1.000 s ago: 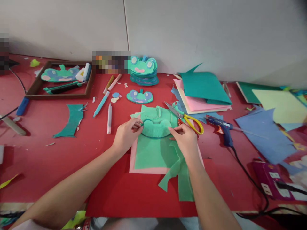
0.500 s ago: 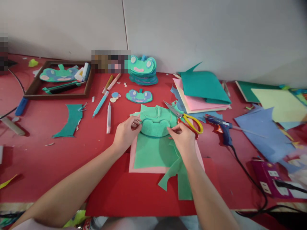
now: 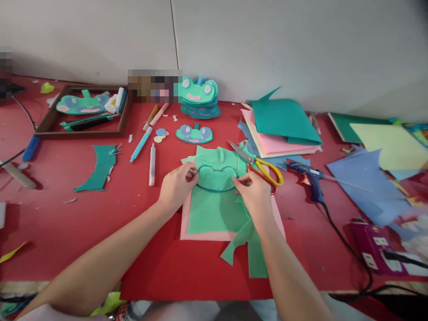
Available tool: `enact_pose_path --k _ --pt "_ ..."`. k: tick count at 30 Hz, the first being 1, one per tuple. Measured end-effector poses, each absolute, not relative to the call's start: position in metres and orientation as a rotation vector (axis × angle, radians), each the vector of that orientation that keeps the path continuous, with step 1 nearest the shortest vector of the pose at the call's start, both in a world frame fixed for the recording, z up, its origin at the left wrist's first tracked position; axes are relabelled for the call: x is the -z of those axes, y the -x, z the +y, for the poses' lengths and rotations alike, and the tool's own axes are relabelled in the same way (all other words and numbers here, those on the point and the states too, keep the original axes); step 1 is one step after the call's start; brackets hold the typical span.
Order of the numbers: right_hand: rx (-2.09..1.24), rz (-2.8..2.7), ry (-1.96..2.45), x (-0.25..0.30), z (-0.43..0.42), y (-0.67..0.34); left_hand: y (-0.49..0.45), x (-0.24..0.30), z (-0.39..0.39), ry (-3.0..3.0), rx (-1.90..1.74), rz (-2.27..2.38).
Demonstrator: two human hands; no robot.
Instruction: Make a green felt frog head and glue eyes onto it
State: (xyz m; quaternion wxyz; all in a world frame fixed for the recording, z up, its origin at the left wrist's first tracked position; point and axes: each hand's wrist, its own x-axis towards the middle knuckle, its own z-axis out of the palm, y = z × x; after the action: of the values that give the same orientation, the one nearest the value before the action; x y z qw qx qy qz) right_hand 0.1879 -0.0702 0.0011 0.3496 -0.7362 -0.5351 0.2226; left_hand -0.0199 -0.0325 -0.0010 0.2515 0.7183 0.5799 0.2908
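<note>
A green frog-shaped felt cutout (image 3: pixel 216 177) lies on light green felt sheets (image 3: pixel 216 209) over a pink sheet (image 3: pixel 184 218). My left hand (image 3: pixel 177 186) pinches its left edge with closed fingers. At the cutout's right edge, my right hand (image 3: pixel 254 192) pinches it as well. Both hands rest on the red table (image 3: pixel 100 214).
Yellow-handled scissors (image 3: pixel 262 167) and a blue glue gun (image 3: pixel 310 180) with a black cord lie right of the hands. Felt sheets (image 3: pixel 284 127) are stacked behind. Finished frog pieces (image 3: pixel 199 98), pens (image 3: pixel 142 143), a glue stick (image 3: pixel 152 164), a wooden frame (image 3: pixel 82 111) and a teal scrap (image 3: pixel 100 167) sit left.
Both hands keep their pinch on the frog cutout and have barely shifted; the cutout sits slightly flatter on the green sheet.
</note>
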Motion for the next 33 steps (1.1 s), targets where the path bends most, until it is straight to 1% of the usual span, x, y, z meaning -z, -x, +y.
enact_pose_path --k 27,33 --pt "-0.615 -1.377 1.936 -0.0057 -0.0681 -0.1863 0.018 -0.0009 -0.0308 -2.172 -0.653 1.594" --pt "-0.654 -1.343 1.95 -0.0064 -0.0672 -0.1854 0.0179 -0.0019 -0.031 -2.287 -0.734 1.591"
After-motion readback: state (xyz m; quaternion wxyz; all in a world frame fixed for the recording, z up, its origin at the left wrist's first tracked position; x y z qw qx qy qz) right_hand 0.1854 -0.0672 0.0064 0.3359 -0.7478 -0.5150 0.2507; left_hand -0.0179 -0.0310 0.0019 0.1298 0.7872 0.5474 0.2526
